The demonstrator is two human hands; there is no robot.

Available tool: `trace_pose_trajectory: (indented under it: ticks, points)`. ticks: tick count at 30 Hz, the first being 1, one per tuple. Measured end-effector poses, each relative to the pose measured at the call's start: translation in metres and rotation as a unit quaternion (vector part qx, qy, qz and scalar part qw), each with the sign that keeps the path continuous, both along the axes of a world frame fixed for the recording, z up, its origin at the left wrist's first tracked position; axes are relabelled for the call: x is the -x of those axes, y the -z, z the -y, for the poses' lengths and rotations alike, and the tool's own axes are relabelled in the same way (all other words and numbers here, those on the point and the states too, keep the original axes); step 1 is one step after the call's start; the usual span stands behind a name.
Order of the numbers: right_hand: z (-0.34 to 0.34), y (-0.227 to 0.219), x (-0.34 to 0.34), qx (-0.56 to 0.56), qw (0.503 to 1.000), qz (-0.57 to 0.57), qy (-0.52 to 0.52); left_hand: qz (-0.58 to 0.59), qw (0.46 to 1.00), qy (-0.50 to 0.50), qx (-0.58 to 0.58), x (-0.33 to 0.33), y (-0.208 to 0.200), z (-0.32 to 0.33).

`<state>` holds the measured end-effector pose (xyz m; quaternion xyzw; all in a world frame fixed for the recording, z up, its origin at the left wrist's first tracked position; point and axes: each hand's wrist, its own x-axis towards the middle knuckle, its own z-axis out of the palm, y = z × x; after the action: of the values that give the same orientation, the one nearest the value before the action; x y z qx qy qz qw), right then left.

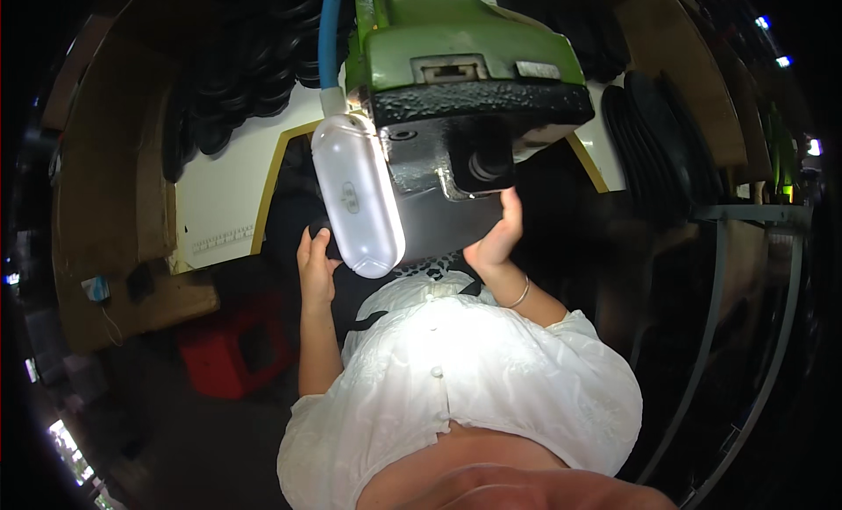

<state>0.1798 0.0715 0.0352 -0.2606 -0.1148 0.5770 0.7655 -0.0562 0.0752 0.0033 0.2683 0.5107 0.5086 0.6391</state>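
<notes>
My left hand is raised left of a white oval lamp, its fingers and thumb closed at the edge of something dark. That thing blends into the shadow, and its kind cannot be told. On the other side, my right hand is bent inward with a finger pointing up, close under the black head of a green machine. Whatever its curled fingers grip is hidden against the dark. Between both hands lies a dark grey flat surface, partly covered by the lamp.
A white tabletop with a yellow edge and a printed ruler flanks the machine. Heaps of black sole-shaped pieces lie at the far left, more at right. Also around: a red stool, a cardboard box and a metal frame.
</notes>
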Motion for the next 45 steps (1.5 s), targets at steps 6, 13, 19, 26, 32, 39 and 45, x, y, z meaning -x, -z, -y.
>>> trace_pose_trajectory:
  ticks: [6,13,19,26,32,39,45]
  points:
    - [0.002,-0.013,-0.004,-0.026,0.955,0.27,-0.125,-0.229,0.963,0.139,-0.034,-0.003,0.069,0.007]
    - [-0.029,-0.034,-0.031,-0.03,0.85,0.467,-0.241,-0.231,0.912,0.247,-0.231,-0.107,0.026,0.018]
    - [-0.022,-0.016,-0.075,0.043,0.857,0.31,-0.409,-0.194,0.939,0.215,-0.185,-0.116,-0.04,-0.027]
    - [0.071,0.101,-0.174,0.09,0.889,0.22,-0.392,-0.124,0.964,0.206,-0.117,-0.094,-0.058,-0.005]
    - [0.015,0.036,-0.187,0.086,0.978,0.079,-0.171,-0.033,0.97,0.167,-0.172,-0.076,-0.031,0.006]
    - [-0.033,0.004,-0.091,0.061,0.997,0.015,-0.034,-0.026,0.988,0.13,-0.076,-0.032,0.02,0.019]
    - [-0.013,0.006,-0.023,-0.024,0.995,-0.046,-0.086,0.011,0.999,0.041,-0.004,0.005,0.046,0.017]
